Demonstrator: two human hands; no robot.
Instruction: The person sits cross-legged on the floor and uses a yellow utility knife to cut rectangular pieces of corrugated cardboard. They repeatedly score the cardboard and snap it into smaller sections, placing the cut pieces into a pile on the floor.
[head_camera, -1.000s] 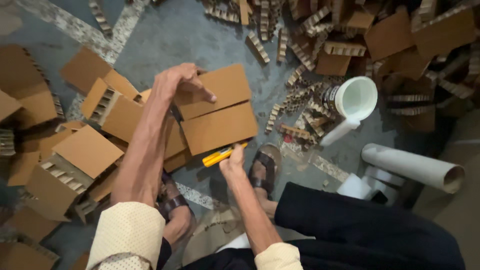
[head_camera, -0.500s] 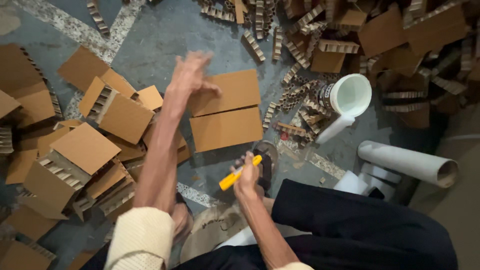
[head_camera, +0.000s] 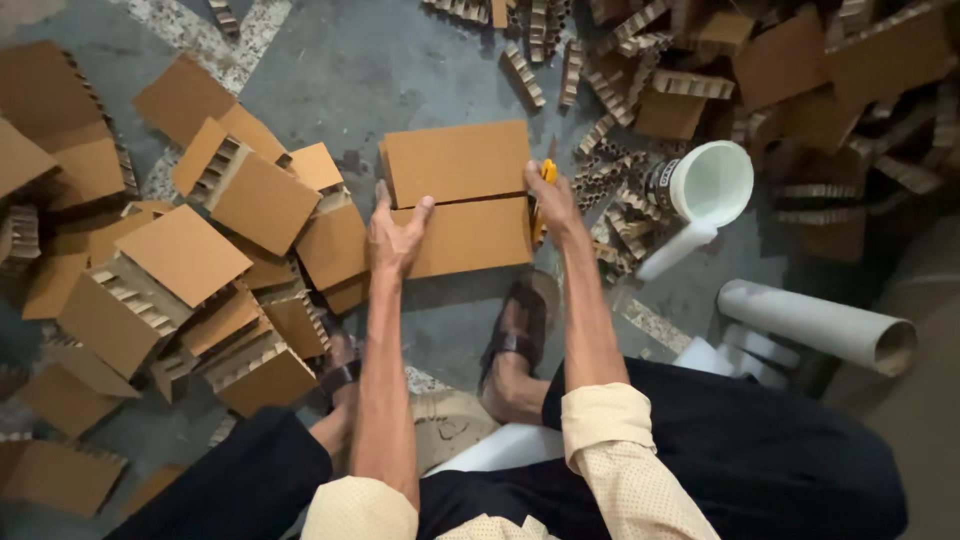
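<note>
Now cutting step: left hand (head_camera: 398, 235) presses flat, fingers spread, on the cardboard panel (head_camera: 460, 198) lying on the floor ahead of the sandalled feet. Right hand (head_camera: 552, 200) is clamped on a yellow utility knife (head_camera: 546, 175) at the panel's right edge. Next move likely calls for a steady, straight pull of the blade while the panel is pinned firmly. White bucket (head_camera: 712, 182) sits just right.

Two cardboard sheets (head_camera: 460, 195) lie on the floor (head_camera: 340, 80), one just behind the other, ahead of the person's feet. The left hand (head_camera: 395, 235) rests at their left edge, the right hand (head_camera: 548, 200) at their right edge. A pile of cardboard blocks (head_camera: 190, 260) lies left; a bucket (head_camera: 705, 185) stands right, with a tube (head_camera: 815, 325) nearer.
</note>
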